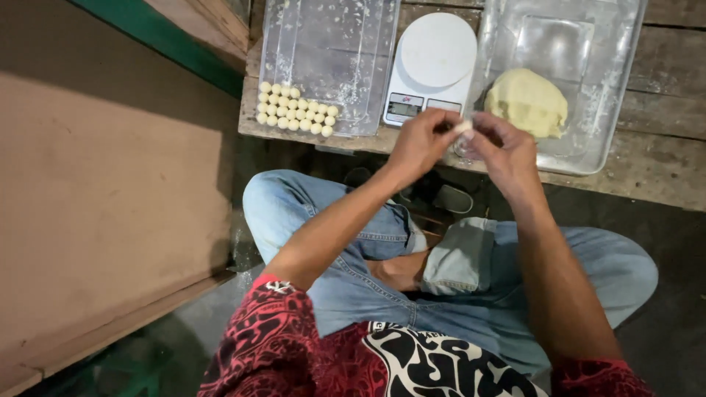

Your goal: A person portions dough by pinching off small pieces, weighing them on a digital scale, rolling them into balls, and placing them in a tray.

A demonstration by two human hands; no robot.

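Here we are with both hands up at the counter (662, 158) edge, left hand (421, 141) and right hand (506, 147) meeting, their fingers pinching a small dough piece (462, 126) between them, just at six o'clock of the white scale (432, 66). It looks soft, light and sticky, so we'd hold it gently by the fingertips. Rolled balls (296, 110) sit at nine o'clock, the dough lump (526, 101) at two.

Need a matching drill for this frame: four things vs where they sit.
Things:
1. dough balls
2. scale
3. dough lump
4. dough bit

Places:
A. right tray
B. between both hands' fingers
C. left tray's near corner
D. between the trays

Pairs: 1-C, 2-D, 3-A, 4-B
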